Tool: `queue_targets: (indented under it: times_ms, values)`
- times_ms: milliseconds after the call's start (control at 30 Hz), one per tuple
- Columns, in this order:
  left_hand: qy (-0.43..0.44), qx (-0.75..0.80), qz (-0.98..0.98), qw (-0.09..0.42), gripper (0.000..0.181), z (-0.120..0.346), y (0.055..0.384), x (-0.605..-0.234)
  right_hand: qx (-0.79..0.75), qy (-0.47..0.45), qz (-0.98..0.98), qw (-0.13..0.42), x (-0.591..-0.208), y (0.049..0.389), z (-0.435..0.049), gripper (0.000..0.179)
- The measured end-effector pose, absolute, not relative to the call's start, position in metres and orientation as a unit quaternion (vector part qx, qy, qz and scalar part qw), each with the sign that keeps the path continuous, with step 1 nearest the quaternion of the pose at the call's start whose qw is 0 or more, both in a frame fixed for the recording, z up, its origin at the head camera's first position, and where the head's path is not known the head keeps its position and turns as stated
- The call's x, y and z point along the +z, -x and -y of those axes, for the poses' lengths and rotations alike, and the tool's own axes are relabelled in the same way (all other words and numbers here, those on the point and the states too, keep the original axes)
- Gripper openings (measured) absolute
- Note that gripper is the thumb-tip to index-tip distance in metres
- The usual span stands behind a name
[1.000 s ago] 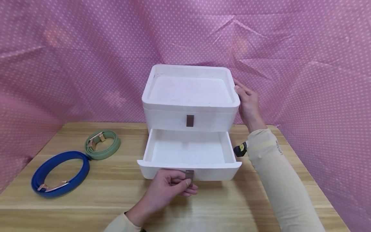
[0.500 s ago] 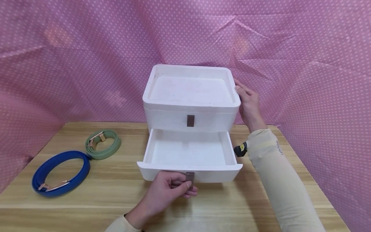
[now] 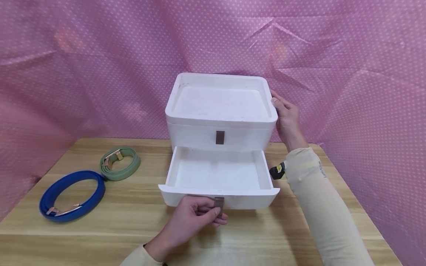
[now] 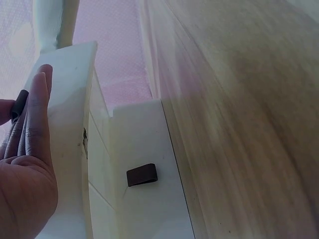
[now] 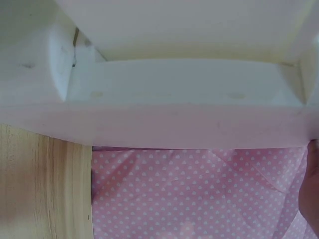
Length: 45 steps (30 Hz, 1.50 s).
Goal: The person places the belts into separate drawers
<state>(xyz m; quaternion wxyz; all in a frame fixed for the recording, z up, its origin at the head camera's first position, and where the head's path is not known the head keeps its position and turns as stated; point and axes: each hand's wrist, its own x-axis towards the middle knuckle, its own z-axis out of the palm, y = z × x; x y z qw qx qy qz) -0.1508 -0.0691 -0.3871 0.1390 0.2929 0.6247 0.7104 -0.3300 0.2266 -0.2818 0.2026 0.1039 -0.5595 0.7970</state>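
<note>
In the head view, a white storage unit (image 3: 223, 120) with a tray-like top stands on the table. Its middle drawer (image 3: 249, 199) is pulled out and shows a bare white inside. My left hand (image 3: 188, 218) pinches the brown pull tab (image 3: 218, 203) of that drawer between thumb and fingers. Below it, the left wrist view shows a lower drawer front (image 4: 144, 129) with its own brown tab, pushed in. My right hand (image 3: 288, 120) rests against the unit's right side near the top rim, thumb on the side; some fingertips are hidden behind it.
On the table's left lie a coiled green belt (image 3: 133, 166) and a coiled blue belt (image 3: 100, 190), both with gold-coloured buckles. The wooden table (image 3: 139, 218) is bordered behind and at both sides by pink dotted cloth (image 3: 133, 74).
The drawer has come slightly farther out toward me, with my left hand still on its tab. My right hand keeps its place on the unit. The head view has shifted a little.
</note>
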Motion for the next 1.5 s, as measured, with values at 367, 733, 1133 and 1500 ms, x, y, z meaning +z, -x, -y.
queue_targets:
  times_ms: [367,733,1133,1500]
  values:
    - [-0.293,0.715,-0.619,0.139,0.015,0.069,0.15,-0.389,0.796,-0.106,0.562,0.199,-0.282,0.329,-0.227,0.034]
    - [-0.289,0.717,-0.618,0.142,0.016,0.067,0.149,-0.391,0.794,-0.098,0.566,0.197,-0.283,0.329,-0.229,0.034]
    - [-0.232,0.698,-0.647,0.202,0.027,0.077,0.149,-0.391,0.794,-0.101,0.566,0.2,-0.284,0.328,-0.229,0.034]
    - [-0.227,0.509,-0.791,0.253,0.029,0.18,0.171,-0.391,0.803,-0.093,0.553,0.2,-0.283,0.329,-0.229,0.032]
